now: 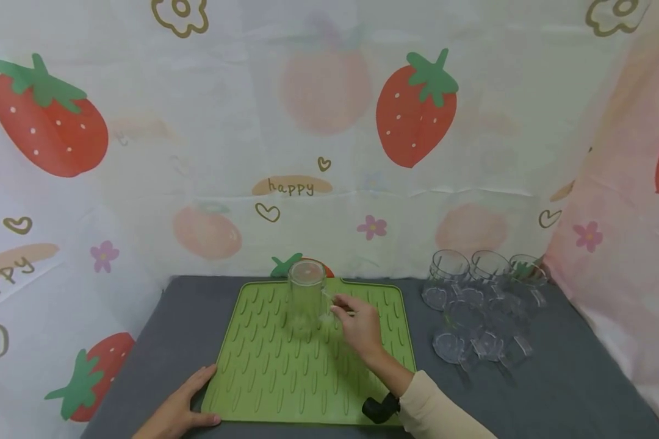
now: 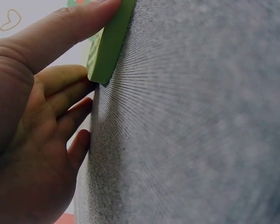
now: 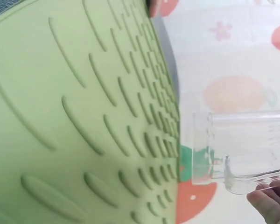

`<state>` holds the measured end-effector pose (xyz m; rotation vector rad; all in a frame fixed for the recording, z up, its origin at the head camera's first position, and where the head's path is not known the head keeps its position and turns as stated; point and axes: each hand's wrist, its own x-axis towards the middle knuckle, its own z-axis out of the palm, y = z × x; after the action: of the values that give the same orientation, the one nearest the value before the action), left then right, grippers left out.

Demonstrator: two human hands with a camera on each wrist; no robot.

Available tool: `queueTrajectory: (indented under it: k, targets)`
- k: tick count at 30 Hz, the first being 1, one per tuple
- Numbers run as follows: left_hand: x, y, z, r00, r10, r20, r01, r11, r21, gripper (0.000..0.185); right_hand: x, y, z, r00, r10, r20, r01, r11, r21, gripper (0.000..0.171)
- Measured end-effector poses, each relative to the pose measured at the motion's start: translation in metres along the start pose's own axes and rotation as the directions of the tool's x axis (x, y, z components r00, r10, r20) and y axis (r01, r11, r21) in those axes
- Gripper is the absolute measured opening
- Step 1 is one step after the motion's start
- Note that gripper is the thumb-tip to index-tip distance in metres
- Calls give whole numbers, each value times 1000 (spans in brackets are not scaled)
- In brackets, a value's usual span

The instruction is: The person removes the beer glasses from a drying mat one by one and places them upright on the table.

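My right hand point(image 1: 359, 323) pinches the handle of a clear glass mug point(image 1: 306, 299) between thumb and fingers. The mug's axis stands roughly vertical over the back part of a green drying mat point(image 1: 274, 366) with raised oval ridges. In the right wrist view a strip of background shows between the end of the glass mug point(image 3: 247, 144) and the mat point(image 3: 74, 116). At the mat's front left corner is my left hand point(image 1: 178, 405), fingers extended along the left side and thumb at the front edge. The left wrist view shows that thumb point(image 2: 70, 30) against the green edge.
Several clear glass mugs point(image 1: 480, 305) stand grouped to the right of the mat on the grey tabletop point(image 1: 571, 378). A white curtain point(image 1: 225, 122) printed with strawberries hangs behind. A black wrist strap part point(image 1: 380, 408) shows at my right sleeve.
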<state>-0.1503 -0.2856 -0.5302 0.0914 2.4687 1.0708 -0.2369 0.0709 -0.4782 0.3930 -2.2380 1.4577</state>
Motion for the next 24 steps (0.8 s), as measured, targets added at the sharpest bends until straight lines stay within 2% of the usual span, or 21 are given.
queueTrajectory:
  k: [14, 24]
  targets:
    - [-2, 2, -2, 999, 37, -26, -35, 997, 65, 102, -5, -18, -55, 998, -35, -49, 34, 999, -16, 24]
    - [-1, 5, -1, 999, 27, -24, -25, 996, 84, 101, -13, -21, -91, 997, 7, -83, -11, 999, -41, 24]
